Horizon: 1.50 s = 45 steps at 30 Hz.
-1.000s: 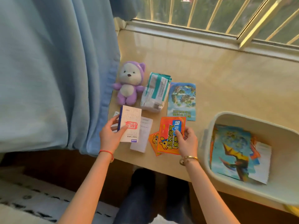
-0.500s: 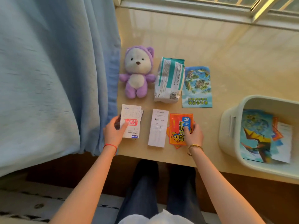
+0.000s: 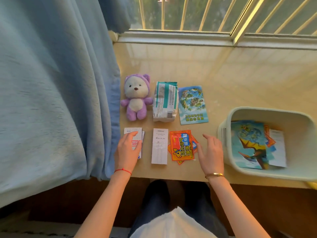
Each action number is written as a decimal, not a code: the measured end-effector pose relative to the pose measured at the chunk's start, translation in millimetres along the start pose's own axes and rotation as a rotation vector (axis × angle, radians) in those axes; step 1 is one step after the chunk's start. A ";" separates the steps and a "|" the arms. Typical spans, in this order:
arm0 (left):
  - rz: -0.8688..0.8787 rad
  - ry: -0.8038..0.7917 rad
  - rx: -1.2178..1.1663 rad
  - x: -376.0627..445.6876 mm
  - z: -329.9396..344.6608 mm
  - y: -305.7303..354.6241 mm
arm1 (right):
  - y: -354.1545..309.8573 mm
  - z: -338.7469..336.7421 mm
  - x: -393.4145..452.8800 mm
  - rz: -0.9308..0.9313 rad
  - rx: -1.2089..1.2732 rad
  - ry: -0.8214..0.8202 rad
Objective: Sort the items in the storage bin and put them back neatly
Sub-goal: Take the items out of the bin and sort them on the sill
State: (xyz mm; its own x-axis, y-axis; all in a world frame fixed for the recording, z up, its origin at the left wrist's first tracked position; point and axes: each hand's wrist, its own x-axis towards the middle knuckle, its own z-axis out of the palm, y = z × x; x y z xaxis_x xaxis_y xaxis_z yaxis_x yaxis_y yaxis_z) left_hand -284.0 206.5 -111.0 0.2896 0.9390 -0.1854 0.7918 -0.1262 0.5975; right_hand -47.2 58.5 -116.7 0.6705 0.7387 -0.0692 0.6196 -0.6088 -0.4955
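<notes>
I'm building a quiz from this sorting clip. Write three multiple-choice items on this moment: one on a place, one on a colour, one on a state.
1. Where is the plush bear?
A. In the bin
B. On the ledge, left of the white pouch
C. Under the curtain

2. What colour is the bear's suit?
A. Purple
B. Green
C. Red

3. What is the right hand doing?
A. Gripping the bin
B. Pinching a paper
C. Open, holding nothing

Answers: 1 B, it lies beside the pouch on the ledge; 2 A, hood and limbs are purple; 3 C, its fingers are spread beside the orange packets.
</notes>
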 end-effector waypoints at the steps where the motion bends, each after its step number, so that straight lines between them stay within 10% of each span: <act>1: 0.040 -0.004 0.003 -2.1 0.7 13.6 | 3.3 -11.7 -0.1 -0.023 -0.002 0.022; 18: 0.354 -0.197 -0.043 -58.0 171.4 271.5 | 245.0 -149.0 50.8 0.193 -0.037 -0.006; 34: -0.313 -0.354 0.116 -49.1 336.1 291.3 | 330.1 -105.9 111.4 0.195 0.031 -0.307; 45: -0.399 -0.206 0.045 -45.8 351.6 280.9 | 335.7 -98.5 121.7 0.264 0.147 -0.261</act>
State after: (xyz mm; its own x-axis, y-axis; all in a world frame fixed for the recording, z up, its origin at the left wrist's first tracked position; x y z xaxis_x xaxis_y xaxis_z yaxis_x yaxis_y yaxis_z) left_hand 114.3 15.6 -209.0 0.0540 0.8342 -0.5488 0.8844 0.2151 0.4141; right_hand 282.6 -84.5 -206.2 0.6609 0.6228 -0.4187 0.3624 -0.7534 -0.5487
